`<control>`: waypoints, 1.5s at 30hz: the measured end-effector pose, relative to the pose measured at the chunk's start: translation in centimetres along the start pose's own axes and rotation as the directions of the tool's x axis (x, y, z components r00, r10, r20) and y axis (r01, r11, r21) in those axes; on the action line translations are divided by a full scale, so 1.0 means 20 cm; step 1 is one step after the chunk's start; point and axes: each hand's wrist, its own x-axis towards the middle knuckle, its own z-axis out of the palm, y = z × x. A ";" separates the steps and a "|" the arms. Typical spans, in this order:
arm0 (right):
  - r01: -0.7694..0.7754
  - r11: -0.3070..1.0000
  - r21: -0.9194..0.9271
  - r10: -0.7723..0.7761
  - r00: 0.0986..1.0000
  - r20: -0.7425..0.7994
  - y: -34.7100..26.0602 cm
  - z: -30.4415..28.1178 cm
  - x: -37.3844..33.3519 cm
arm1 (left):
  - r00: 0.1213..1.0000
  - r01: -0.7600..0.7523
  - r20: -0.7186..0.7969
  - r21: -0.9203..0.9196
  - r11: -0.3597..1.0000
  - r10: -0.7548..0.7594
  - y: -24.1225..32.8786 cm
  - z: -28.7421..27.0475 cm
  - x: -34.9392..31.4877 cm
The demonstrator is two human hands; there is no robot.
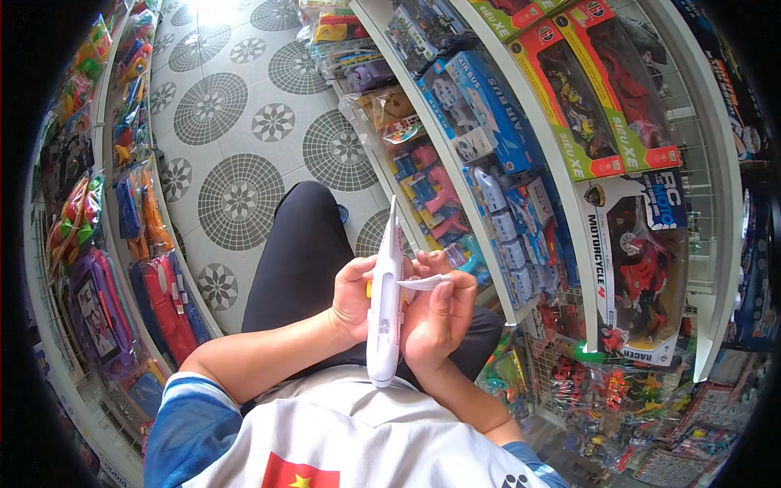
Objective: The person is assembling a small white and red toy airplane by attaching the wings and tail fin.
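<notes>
A white toy airplane (384, 321) is held above my lap, its rounded nose toward my body and its tail fin pointing away. My left hand (353, 299) is closed around the fuselage's left side, with a small yellow part showing beside the fingers. On the other side, my right hand (440, 320) pinches a white wing (426, 283) between thumb and fingers. The wing's inner end meets the fuselage; whether it is fastened there I cannot tell. A long shallow recess shows along the upward side of the fuselage.
Shelves on the right hold a blue airplane box (498, 114), a boxed red toy motorcycle (643, 281) and pink toys (442, 191). Bagged toys (168, 305) line the left shelf. A patterned tile floor (268, 167) lies between, under my bent dark-clothed leg (297, 244).
</notes>
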 end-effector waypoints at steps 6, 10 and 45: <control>-0.047 0.976 0.212 0.068 0.993 -0.095 0.00 -0.03 0.05 | 0.996 0.045 0.081 -0.063 0.997 -0.040 0.01 0.02 0.01; 0.052 0.999 0.009 -0.051 0.996 -0.079 -0.01 -0.05 0.04 | 1.000 0.020 -0.009 -0.029 0.999 -0.021 -0.01 -0.01 0.01; -0.129 0.788 -0.602 0.254 0.959 0.128 -0.07 -0.36 0.13 | 0.995 0.081 0.025 0.377 0.923 -0.098 0.06 -0.09 0.05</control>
